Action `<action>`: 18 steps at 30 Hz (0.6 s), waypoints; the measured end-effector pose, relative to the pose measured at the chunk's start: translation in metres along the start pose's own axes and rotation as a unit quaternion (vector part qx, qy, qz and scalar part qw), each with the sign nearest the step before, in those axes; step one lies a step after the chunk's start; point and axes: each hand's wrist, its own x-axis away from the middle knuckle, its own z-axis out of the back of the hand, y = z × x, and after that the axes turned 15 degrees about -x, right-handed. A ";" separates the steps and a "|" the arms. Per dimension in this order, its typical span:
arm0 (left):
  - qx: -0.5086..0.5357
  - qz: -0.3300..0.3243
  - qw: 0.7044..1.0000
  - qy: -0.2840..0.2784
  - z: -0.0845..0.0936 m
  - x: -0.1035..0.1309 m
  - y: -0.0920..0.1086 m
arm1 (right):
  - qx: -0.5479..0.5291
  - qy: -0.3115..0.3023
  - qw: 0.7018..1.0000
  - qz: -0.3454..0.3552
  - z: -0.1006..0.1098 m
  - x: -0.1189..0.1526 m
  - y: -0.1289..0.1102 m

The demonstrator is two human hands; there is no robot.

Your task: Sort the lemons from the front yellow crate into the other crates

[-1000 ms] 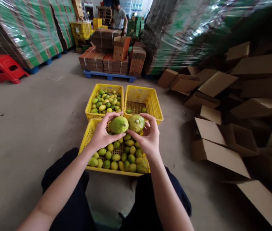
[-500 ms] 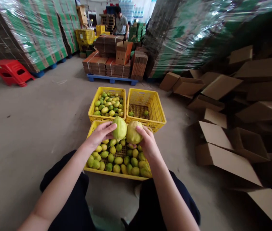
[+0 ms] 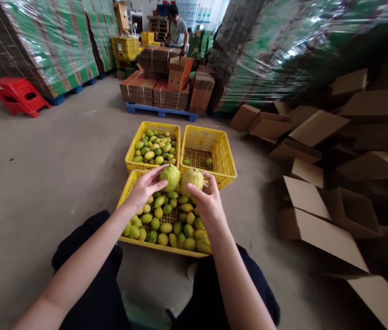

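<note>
The floor (image 3: 59, 174) is grey-brown and smooth, with a few small dark specks and some pale scraps (image 3: 89, 112) on the left. Three yellow crates stand on it close together: a wide front crate (image 3: 166, 248) and, just beyond it, a left rear crate (image 3: 161, 125) and a right rear crate (image 3: 224, 153) side by side. A red stool (image 3: 18, 96) stands off to the left. Farther back, a blue pallet (image 3: 161, 111) sits flat on the floor, and open cardboard boxes (image 3: 303, 197) lie heaped along the right.
</note>
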 end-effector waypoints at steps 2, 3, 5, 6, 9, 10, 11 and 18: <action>-0.015 -0.009 1.000 0.004 -0.002 0.000 -0.001 | -0.006 0.008 1.000 0.012 0.001 -0.001 0.002; -0.018 -0.008 1.000 0.008 -0.002 0.000 -0.002 | -0.008 0.012 1.000 0.015 0.001 -0.002 0.003; -0.007 0.003 1.000 0.016 -0.002 0.000 -0.001 | -0.016 0.021 1.000 0.015 0.001 -0.003 0.002; 0.008 0.012 1.000 0.018 -0.002 -0.001 -0.001 | -0.019 0.022 1.000 0.007 0.001 -0.003 0.000; 0.068 0.046 0.997 -0.002 -0.005 -0.002 -0.002 | -0.028 0.000 0.999 -0.044 -0.001 -0.003 -0.004; 0.082 0.056 0.995 -0.010 -0.007 -0.002 -0.003 | -0.036 -0.007 0.997 -0.066 -0.002 -0.003 -0.004; 0.089 0.065 0.994 -0.013 -0.010 -0.002 -0.004 | -0.047 -0.008 0.995 -0.089 -0.003 -0.002 -0.004; 0.092 0.167 0.977 0.096 -0.026 -0.006 -0.012 | -0.098 0.041 0.973 -0.207 -0.006 -0.002 0.004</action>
